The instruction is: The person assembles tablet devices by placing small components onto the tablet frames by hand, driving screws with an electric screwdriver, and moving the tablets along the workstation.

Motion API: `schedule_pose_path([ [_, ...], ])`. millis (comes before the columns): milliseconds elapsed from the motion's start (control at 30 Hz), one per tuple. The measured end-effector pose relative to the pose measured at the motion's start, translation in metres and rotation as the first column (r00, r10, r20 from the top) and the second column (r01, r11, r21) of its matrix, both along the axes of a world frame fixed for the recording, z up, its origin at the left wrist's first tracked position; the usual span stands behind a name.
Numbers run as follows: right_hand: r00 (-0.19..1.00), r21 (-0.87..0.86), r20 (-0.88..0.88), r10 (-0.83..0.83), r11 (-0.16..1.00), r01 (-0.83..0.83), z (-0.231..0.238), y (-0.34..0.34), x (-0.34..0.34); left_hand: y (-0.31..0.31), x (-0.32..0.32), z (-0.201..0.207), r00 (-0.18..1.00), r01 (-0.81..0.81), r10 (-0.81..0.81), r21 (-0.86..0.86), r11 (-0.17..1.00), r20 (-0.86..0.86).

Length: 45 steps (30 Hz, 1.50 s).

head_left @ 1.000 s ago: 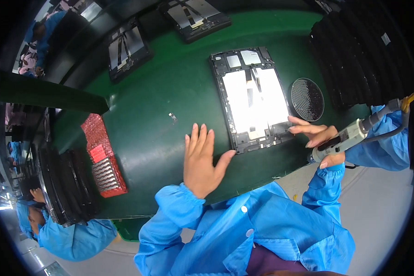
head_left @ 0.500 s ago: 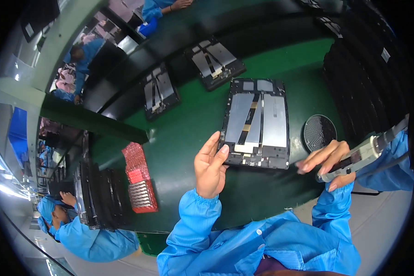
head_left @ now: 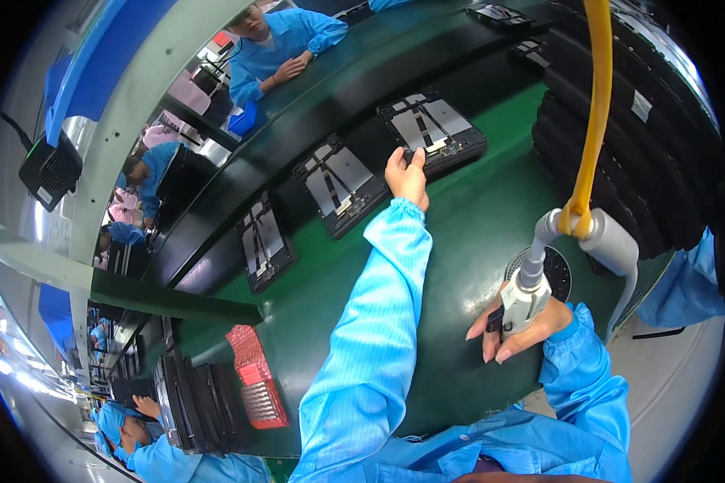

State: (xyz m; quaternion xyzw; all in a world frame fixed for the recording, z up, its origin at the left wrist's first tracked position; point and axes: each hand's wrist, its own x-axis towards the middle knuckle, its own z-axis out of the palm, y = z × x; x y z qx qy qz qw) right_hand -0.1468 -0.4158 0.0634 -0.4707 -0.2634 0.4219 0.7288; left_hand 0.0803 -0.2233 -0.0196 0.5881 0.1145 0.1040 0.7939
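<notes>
My left hand (head_left: 409,179) reaches far forward, thumb on top, gripping the near edge of an open-backed tablet (head_left: 451,121) with grey battery plates and a dark ribbon cable. It lies at the far side of the green bench, by the black strip. Two similar opened tablets rest to its left, a middle tablet (head_left: 350,181) and a leftmost tablet (head_left: 266,241). My right hand (head_left: 532,326) holds a pale electric screwdriver (head_left: 528,302) attached to a yellow strap (head_left: 594,105). A round dark dish (head_left: 557,274) with a dotted surface is partly hidden behind the screwdriver.
A tall stack of black trays (head_left: 612,153) stands at right. At left are red bubble wrap (head_left: 254,362) with a row of silver pieces, a stack of dark panels (head_left: 201,402) and a green beam (head_left: 177,298). Co-workers in blue sit across and at left.
The tablet has moved from in front of me to the far side of the bench with my left hand. My right hand and screwdriver have shifted left, and the tool is now raised upright.
</notes>
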Motion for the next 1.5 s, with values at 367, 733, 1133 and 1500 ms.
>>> schedule_pose_path([
  [367,0.964,0.142,0.247,-0.098,0.988,0.064,-0.027,0.008,0.016,0.18,-0.115,0.027,0.974,-0.184,-0.175,0.947,-0.263,0.141],
  [733,0.985,0.116,0.104,-0.141,0.985,0.128,-0.024,0.015,0.005,0.336,-0.124,0.026,0.908,0.352,0.387,0.797,-0.49,-0.163],
  [1133,0.989,0.057,0.068,-0.132,0.99,0.129,-0.018,0.004,0.001,0.307,-0.142,0.085,0.934,-0.246,0.126,0.857,-0.452,0.335],
  [1500,0.948,0.22,0.13,-0.29,0.941,0.258,-0.013,-0.017,-0.012,0.143,-0.281,0.132,0.762,-0.509,-0.536,0.848,-0.149,0.363],
])
